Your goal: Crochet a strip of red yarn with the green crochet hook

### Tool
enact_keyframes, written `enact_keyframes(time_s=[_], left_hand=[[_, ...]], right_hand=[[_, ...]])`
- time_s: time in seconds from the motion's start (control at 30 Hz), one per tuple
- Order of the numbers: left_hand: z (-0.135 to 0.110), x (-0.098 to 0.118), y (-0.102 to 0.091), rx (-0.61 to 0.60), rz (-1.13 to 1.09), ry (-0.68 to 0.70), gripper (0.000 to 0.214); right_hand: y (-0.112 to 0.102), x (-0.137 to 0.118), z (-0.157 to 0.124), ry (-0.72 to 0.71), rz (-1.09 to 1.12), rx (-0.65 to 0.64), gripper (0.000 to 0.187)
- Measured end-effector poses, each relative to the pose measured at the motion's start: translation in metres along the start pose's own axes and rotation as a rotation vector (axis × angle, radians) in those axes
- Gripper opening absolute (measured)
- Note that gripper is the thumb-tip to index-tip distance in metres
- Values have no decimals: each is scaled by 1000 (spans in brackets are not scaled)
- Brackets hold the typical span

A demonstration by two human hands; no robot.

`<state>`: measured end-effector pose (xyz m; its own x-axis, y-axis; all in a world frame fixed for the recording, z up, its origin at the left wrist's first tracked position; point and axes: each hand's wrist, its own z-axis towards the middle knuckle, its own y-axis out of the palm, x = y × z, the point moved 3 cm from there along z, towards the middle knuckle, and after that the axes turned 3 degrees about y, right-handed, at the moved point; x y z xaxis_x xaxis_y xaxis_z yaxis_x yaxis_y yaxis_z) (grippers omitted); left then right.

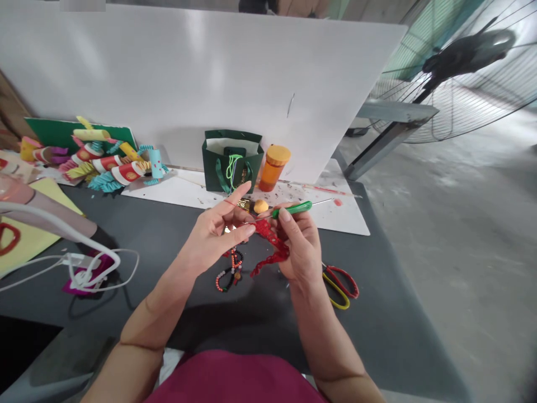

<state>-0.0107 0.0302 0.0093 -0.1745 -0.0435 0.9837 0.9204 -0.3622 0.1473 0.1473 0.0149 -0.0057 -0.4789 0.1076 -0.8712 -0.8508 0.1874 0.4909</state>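
Note:
My right hand (300,240) is closed round the green handle of a crochet hook (298,208); a thin metal tip sticks out to the right, and the other end points toward my left hand. At that left end hangs a strip of red crochet work (272,239), dangling below the fingers between both hands. My left hand (213,232) pinches the edge of this red piece between thumb and fingers. Its index finger is stretched up, with a thin red strand running across it. Below the hands lie beaded bracelets (229,277), partly hidden behind the left hand.
Scissors (342,288) with red and yellow handles lie right of my right wrist. A dark green gift bag (213,168) and an orange bottle (272,173) stand behind. Paper crafts (121,168) and a corded appliance (50,207) are at left; a fan (465,61) stands right.

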Motion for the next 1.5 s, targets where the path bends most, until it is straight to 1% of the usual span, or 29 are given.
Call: enact_keyframes(time_s=[0.13,0.33,0.53,0.7,0.8,0.9,1.07,1.17,1.2,1.27,1.37,1.5], left_hand=[[0,0,0,1,0,3,76],[-1,3,1,14,-25,-10,79],[0,3,2,15,-54,-18,81],[0,3,2,15,-57,-12,81],[0,2,2,21,-57,-11,82],[1,1,2,16,-56,-6,81],[1,1,5,22,-87,1,83],[0,1,7,20,-102,5,82],[0,1,8,16,-106,11,82],[0,0,8,12,-106,20,81],[0,-1,7,19,-81,13,80],[1,-1,7,15,-76,20,79]], right_hand=[[0,0,0,-55,-34,13,23],[0,-3,-1,-98,-32,21,23],[-1,-4,-3,-175,-114,51,21],[-5,-2,-5,-224,-159,50,15],[-6,-3,-9,-311,-235,49,9],[-6,-5,-15,-435,-340,69,3],[-5,-2,-19,-712,-427,35,11],[-5,0,-18,-787,-451,-5,21],[-5,0,-18,-793,-456,-7,22],[-6,1,-17,-767,-449,13,18],[-5,4,-17,-683,-372,52,9],[-1,6,-17,-567,-259,112,5]])
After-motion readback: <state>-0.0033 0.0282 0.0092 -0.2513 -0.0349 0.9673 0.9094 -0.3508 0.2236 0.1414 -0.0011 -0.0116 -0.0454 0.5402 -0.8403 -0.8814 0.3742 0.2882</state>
